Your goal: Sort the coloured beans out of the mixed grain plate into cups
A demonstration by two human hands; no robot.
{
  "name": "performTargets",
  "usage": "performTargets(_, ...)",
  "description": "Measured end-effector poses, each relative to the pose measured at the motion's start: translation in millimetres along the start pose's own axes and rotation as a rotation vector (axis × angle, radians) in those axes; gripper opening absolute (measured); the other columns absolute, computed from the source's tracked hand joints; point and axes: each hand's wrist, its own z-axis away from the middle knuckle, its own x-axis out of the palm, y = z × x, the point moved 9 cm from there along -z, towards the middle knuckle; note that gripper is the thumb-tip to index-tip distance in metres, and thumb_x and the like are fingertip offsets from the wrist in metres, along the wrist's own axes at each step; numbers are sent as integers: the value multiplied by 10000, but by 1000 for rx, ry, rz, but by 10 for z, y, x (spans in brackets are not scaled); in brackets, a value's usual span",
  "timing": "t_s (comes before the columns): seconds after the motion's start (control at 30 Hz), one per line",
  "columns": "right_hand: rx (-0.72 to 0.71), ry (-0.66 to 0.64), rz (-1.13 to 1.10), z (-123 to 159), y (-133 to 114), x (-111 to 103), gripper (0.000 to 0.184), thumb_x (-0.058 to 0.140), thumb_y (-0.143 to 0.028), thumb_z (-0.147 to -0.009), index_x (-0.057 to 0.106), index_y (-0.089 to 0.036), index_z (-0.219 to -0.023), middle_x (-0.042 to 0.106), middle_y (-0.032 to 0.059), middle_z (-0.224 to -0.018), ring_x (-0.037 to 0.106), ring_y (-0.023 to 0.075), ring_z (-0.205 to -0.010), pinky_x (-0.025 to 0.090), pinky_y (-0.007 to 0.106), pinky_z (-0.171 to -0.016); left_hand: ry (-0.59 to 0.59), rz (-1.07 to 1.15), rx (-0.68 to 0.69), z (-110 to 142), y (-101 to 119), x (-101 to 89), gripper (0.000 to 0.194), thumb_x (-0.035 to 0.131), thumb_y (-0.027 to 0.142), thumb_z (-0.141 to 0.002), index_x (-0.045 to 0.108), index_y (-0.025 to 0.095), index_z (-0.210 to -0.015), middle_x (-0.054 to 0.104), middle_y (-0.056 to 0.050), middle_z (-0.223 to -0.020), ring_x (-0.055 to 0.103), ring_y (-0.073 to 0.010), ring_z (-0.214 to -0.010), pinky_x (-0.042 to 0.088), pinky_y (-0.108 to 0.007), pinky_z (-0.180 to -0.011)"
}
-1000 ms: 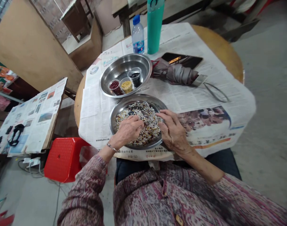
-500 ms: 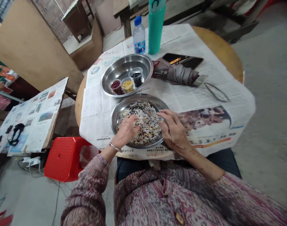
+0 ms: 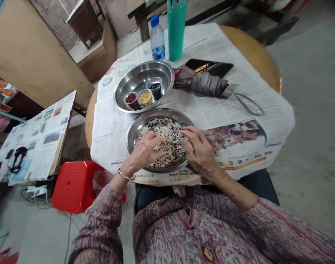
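In front of me on the newspaper-covered table stands a shallow metal bowl (image 3: 130,132) of mixed beans and grains (image 3: 168,136), mostly white with black, yellow and dark red bits. My left hand (image 3: 146,152) is over the bowl's near left side, thumb and fingers apart, nothing held. At the right rim my right hand (image 3: 199,151) has its fingers spread, their tips over the grains. Behind it a second metal bowl (image 3: 128,81) holds clear cups of red beans (image 3: 132,101), yellow grains (image 3: 145,99) and black beans (image 3: 155,90).
A water bottle (image 3: 157,39) and a tall teal bottle (image 3: 177,31) stand at the back. A folded grey umbrella (image 3: 206,82) lies beside a dark tablet (image 3: 211,66). To the left are a red stool (image 3: 73,187) and a side table with newspaper (image 3: 43,135).
My left hand has drawn back toward the bowl's near left edge, its fingers opening away from the grains. My right hand stays at the right rim. The view has shifted slightly.
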Motion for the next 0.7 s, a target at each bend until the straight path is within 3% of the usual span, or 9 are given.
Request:
performTargets(0.07,-2,1,6,5,4,-1,337,452,-301,-1027,582,-240,-1332,626,140,-1309,606,291,-1242,500,544,-1088,-192,-88,152,92,196,199,123,656,215,-943,693,234,-1059,631,-38,-1125,581,-202,-1097,508,-381,-1033)
performTargets(0.13,2,-4,15,11,13,3,332,450,-301,-1030,583,-240,-1329,627,141,-1308,607,289,-1246,505,538,-1083,-289,-171,257,108,310,373,193,598,175,-959,700,240,-1109,634,-41,-1200,565,-204,-1124,479,-376,-1068)
performTargets(0.27,9,-17,22,16,27,11,332,449,-299,-1033,582,-236,-1331,624,147,-1322,602,292,-1260,502,539,-1088,-208,-362,278,-143,238,494,317,553,173,-966,667,264,-1247,566,-56,-1402,485,-262,-1277,454,-449,-1091)
performTargets(0.37,1,-12,18,11,19,6,330,456,-292,-1030,587,-221,-1324,630,156,-1309,602,297,-1255,504,541,-1086,-89,-458,183,-355,36,376,312,508,156,-992,652,249,-1253,556,-52,-1436,455,-256,-1331,444,-443,-1104)
performTargets(0.47,1,-8,8,2,10,4,329,459,-290,-1026,589,-226,-1321,633,149,-1296,606,293,-1240,505,542,-1082,-18,-515,-37,-397,-236,144,282,467,171,-1027,644,219,-1242,606,-67,-1356,526,-239,-1236,484,-408,-1047)
performTargets(0.6,5,-2,-10,-4,-3,-3,334,461,-295,-1020,590,-230,-1322,632,142,-1295,602,292,-1237,497,545,-1087,5,-540,-282,-105,-411,-101,221,473,177,-1034,638,175,-1180,613,-99,-1275,565,-237,-1157,517,-384,-999)
performTargets(0.7,6,-1,-8,-5,-15,-7,329,454,-301,-1023,588,-232,-1316,634,139,-1288,604,288,-1235,501,544,-1081,-26,-454,-331,191,-348,-89,226,587,342,-1012,610,198,-1184,591,-93,-1207,584,-242,-1124,550,-389,-955)
